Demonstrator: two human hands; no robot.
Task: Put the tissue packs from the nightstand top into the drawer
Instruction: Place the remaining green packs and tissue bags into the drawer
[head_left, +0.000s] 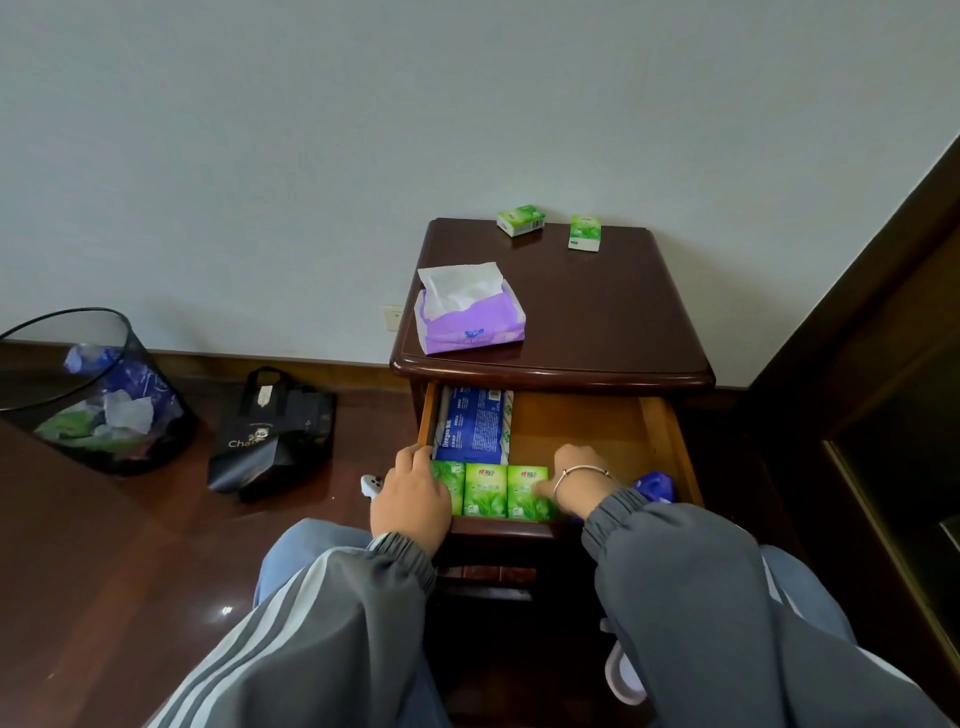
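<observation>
While the drawer (571, 421) of the nightstand (597, 312) stands pulled out, three green tissue packs lie side by side in a row along its front edge: the left green pack (453, 486), the middle green pack (485, 491) and the right green pack (525, 493), each touching the next. The left hand (410, 493) lies palm down at the drawer's front left corner, covering the left part of the left green pack, with its fingers curled over that pack's far end. The right hand (576, 475), a thin bracelet (584, 472) at its wrist, sits just beside the right green pack; its thumb rests against that pack, while the other fingers bend down into the drawer with their tips hidden, so whether they grip anything cannot be told. Behind the row, along the drawer's left wall, lies a blue tissue pack (475, 423), and a purple-blue item (654, 486) shows at the front right corner. Two more green packs remain on the nightstand top near its back edge, the back left pack (521, 220) and the back right pack (585, 233), a little apart from each other. An opened purple tissue pack (467, 322) sits at the top's front left corner. On the floor to the left stand a mesh waste bin (93, 395) and a black bag (275, 431).
</observation>
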